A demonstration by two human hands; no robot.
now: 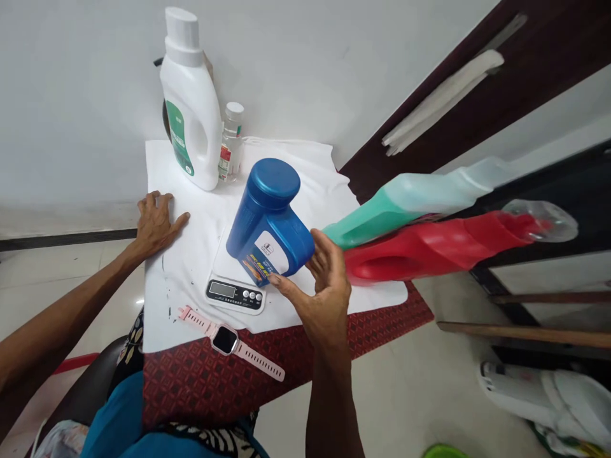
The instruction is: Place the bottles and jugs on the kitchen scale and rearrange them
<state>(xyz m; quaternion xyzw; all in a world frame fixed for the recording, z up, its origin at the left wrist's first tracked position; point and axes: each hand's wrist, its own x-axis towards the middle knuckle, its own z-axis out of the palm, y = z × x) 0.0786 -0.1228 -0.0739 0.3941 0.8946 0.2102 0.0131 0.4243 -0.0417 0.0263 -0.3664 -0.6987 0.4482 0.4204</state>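
Note:
My right hand (pixel 329 289) grips the lower right side of a blue plastic bottle (pixel 267 222), thumb on its front label and fingers partly hidden behind it. The bottle stands on a white digital kitchen scale (pixel 260 308), and I cannot tell whether its full weight rests there. The scale's display looks blank. At the left edge of the white cloth (pixel 291 152), my left hand (pixel 156 224) lies palm down with its fingers spread, holding nothing. A pink-strapped smartwatch (pixel 225 340) lies flat in front of the scale.
Behind the scale stand a white detergent bottle (pixel 191 108) and a small clear bottle (pixel 231 143). To the right are a green bottle (pixel 396 203) and a red bottle (pixel 429 245). A patterned red cover (pixel 191 388) shows along the table's front edge, and a wall (pixel 310 70) rises behind.

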